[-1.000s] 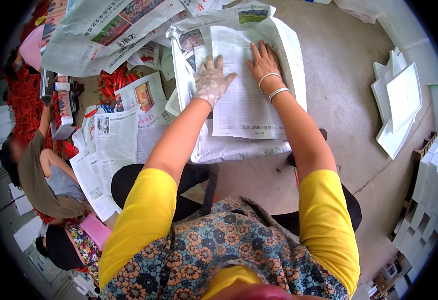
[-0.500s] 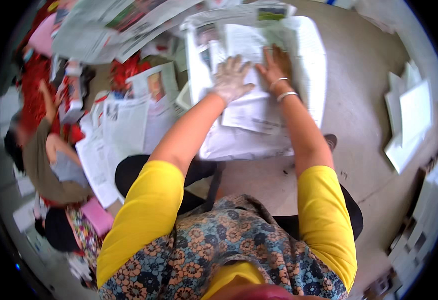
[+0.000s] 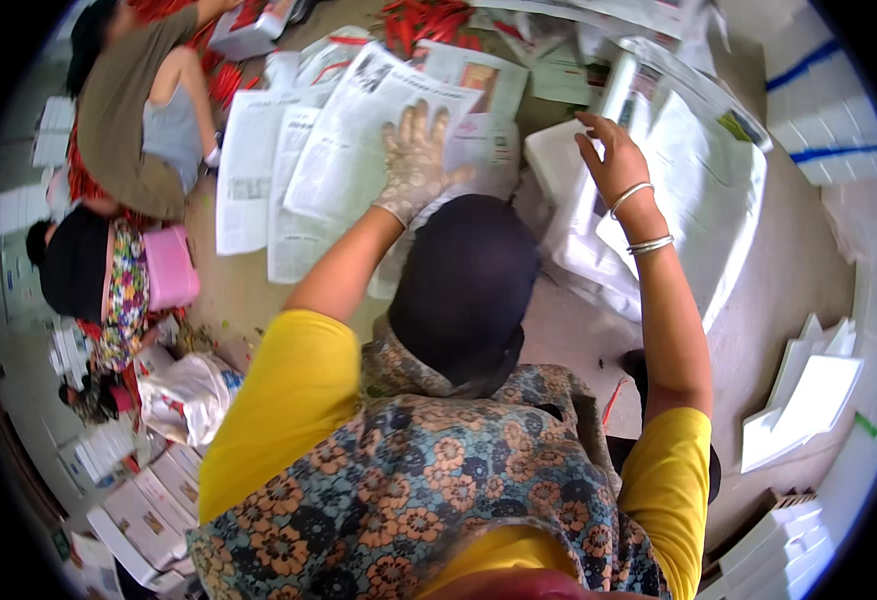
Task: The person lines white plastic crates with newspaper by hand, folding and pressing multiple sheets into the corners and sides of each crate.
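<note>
My left hand, in a thin translucent glove, is spread over several loose newspaper sheets on the floor. Its fingers lie apart on the top sheet. To the right, my bare right hand with bangles on the wrist hovers by the near-left rim of a white box, fingers apart and nothing in them. Newspaper lines that box and laps over its edges. A white rounded piece sits against the box's left side. My dark-clad knee hides the lower edge of the sheets.
Red chili peppers lie beyond the sheets. A person in a brown top crouches at the left, with another person nearer by a pink stool. White boxes with blue bands and white panels stand at the right.
Both hands have left the paper inside the box. My left hand has moved left onto the loose sheets, and my right hand to the box's left side. The view has shifted left.
</note>
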Tool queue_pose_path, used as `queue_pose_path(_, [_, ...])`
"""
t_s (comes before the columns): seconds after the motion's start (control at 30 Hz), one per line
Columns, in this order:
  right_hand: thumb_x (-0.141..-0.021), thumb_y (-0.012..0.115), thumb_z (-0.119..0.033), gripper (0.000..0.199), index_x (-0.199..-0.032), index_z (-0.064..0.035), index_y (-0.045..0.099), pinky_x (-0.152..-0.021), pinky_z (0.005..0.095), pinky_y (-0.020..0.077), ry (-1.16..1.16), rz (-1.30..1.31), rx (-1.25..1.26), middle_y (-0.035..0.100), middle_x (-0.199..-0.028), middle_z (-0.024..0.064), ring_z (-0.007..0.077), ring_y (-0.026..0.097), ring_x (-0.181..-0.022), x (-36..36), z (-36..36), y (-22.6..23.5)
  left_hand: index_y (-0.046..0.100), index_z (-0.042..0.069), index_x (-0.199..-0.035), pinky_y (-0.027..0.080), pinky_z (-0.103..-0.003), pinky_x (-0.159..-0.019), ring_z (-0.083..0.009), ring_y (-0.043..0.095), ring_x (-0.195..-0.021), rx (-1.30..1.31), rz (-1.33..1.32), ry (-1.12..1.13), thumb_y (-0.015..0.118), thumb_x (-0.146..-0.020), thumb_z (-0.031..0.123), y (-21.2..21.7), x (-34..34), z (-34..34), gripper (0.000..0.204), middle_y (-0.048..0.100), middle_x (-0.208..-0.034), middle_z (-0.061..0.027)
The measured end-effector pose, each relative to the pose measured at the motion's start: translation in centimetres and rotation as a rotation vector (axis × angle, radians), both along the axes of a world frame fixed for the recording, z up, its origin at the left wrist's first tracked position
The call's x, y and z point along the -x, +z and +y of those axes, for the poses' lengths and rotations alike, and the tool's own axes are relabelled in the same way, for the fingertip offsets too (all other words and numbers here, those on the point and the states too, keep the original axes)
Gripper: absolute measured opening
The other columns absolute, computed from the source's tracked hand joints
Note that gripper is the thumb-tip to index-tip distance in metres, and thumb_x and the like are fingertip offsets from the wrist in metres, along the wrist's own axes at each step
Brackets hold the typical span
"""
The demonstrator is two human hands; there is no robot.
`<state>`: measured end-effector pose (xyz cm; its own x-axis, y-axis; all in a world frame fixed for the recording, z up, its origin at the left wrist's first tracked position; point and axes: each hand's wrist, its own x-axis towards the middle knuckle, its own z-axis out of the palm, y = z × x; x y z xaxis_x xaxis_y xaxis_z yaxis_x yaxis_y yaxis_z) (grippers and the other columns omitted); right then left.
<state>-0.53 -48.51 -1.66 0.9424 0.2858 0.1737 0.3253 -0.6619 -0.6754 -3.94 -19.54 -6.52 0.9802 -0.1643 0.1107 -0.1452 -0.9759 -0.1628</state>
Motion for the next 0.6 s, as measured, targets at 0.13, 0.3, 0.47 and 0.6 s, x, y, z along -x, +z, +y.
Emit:
queue_pose_path(0.13, [-0.087,0.057,-0.017,0.026,-0.112,-0.0099,0.059,-0.076,0.0373,0.0499,0.209,0.105,0.093,0.063,-0.101,0.0125,0.0292,0.063,-0.087,0.4,4.4,-0.1,0.022,0.005,-0.144,0.031,-0.049,-0.103,-0.0342,0.03,-0.133,0.163,-0.22,0.592,0.066,-0.069,0.063,2.2,-0.6,10.9,0.105,0.033,-0.142,-0.0228])
queue_pose_path(0.3, [-0.086,0.058,-0.016,0.029,-0.113,-0.0088,0.057,-0.079,0.0376,0.0497,0.264,0.227,0.197,0.063,-0.103,0.0135,0.0291,0.064,-0.088,0.0,7.0,-3.0,0.043,0.0,-0.131,0.038,-0.037,-0.099,-0.0309,0.051,-0.117,0.414,0.281,0.638,0.068,-0.072,0.051,-0.7,0.8,20.7,0.082,0.053,-0.126,-0.023])
queue_pose_path(0.47, [-0.078,0.07,-0.024,0.067,-0.135,-0.0093,0.038,-0.091,0.0385,0.0465,0.172,0.301,0.179,0.054,-0.123,0.0207,0.0313,0.058,-0.107,1.6,6.4,-2.1,0.047,-0.003,-0.128,0.042,-0.032,-0.095,-0.02,0.056,-0.107,1.103,0.202,0.3,0.065,-0.084,0.029,14.3,0.6,14.5,0.057,0.058,-0.118,-0.0162])
queue_pose_path(0.6, [-0.061,0.083,-0.043,0.115,-0.144,-0.0006,0.014,-0.105,0.0394,0.0346,0.192,0.135,0.039,0.034,-0.14,0.027,0.0391,0.038,-0.127,2.1,8.2,-0.9,0.062,0.002,-0.104,0.048,-0.027,-0.068,-0.0107,0.058,-0.077,1.019,0.111,-0.16,0.064,-0.085,0.025,28.1,-4.8,9.0,0.03,0.062,-0.08,-0.0035])
